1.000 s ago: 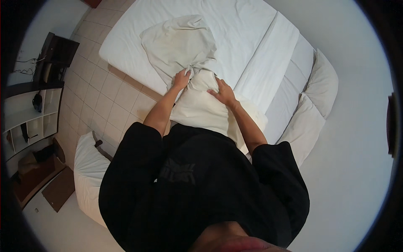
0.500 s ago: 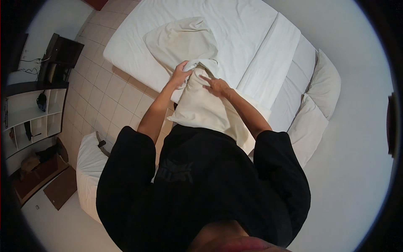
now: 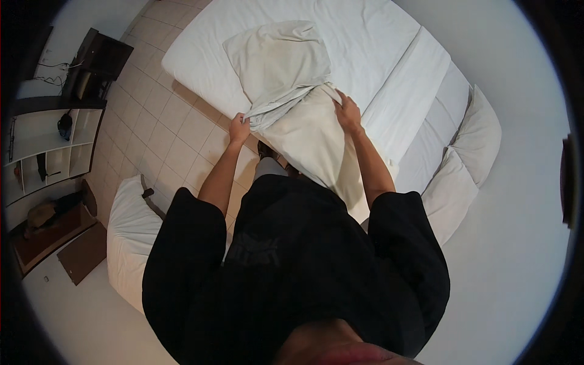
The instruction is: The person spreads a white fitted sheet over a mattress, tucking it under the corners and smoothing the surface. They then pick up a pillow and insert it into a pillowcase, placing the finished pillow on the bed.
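Note:
A cream pillow (image 3: 302,135) lies at the near edge of the bed, its near end hanging toward my body. Its far end goes into an off-white pillowcase (image 3: 277,56), whose opening is gathered in folds across the pillow. At the left corner of that opening, my left hand (image 3: 239,128) is closed with the fabric pinched in its fingers. My right hand (image 3: 348,113) grips the opening's right side, thumb and fingers closed on the cloth beside the pillow. How far the pillow reaches inside the case is hidden.
The bed (image 3: 204,45) has a white sheet and a folded band (image 3: 404,73). Two more pillows (image 3: 477,137) lean at its right end by the wall. Tiled floor (image 3: 176,137), an open shelf unit (image 3: 55,149) and another white bed or mattress (image 3: 129,228) are on the left.
My hands have moved apart, left hand outward and down, right hand outward and up. The pillowcase opening is now stretched wider across the pillow, and the pillow's near left part has shifted right.

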`<state>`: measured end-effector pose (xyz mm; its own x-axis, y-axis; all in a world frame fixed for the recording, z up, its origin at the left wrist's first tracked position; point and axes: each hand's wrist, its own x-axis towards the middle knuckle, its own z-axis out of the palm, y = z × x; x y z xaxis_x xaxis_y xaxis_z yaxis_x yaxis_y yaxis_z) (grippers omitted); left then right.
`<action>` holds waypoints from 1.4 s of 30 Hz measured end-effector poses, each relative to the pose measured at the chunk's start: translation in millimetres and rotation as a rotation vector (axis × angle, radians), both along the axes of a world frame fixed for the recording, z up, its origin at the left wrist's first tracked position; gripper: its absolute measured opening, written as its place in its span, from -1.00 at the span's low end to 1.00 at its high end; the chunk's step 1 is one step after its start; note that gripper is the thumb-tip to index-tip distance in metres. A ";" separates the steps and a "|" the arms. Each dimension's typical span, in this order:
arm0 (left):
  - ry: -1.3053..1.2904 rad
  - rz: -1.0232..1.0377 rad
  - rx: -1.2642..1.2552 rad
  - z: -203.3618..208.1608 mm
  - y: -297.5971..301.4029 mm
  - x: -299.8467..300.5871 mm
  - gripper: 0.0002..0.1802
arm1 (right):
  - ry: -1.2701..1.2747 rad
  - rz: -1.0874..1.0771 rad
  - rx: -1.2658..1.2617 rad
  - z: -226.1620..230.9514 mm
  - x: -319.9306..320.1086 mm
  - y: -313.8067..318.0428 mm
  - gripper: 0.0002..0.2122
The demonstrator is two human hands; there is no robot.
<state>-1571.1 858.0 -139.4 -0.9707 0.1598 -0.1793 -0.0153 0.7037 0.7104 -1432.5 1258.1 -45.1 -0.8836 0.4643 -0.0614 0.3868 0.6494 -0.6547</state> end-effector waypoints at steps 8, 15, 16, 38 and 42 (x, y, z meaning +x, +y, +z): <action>0.159 0.216 0.423 48.7 71.4 -12.3 -0.52 | 0.079 0.649 -0.288 31.8 0.1 -74.3 -0.66; 0.013 -0.124 0.518 117.8 99.8 -20.2 -0.62 | -0.088 0.803 -0.167 22.0 -43.0 -102.1 -0.50; 0.004 -0.191 0.500 120.1 96.4 -16.8 -0.64 | -0.041 0.781 -0.168 13.9 -50.1 -100.0 -0.50; -0.040 0.341 0.706 15.6 33.7 20.2 -0.79 | 0.195 0.681 0.598 0.0 -5.0 -164.6 -0.36; 0.120 0.335 0.614 27.3 31.0 -8.6 -0.78 | -0.056 0.601 0.406 -13.5 -19.5 -141.2 -0.56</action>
<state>-1579.8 889.0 -112.1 -0.9927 -0.1128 -0.0417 -0.0582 0.1470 0.9874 -1452.0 1116.9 -58.6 -0.9937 -0.1048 -0.0402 -0.0875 0.9479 -0.3064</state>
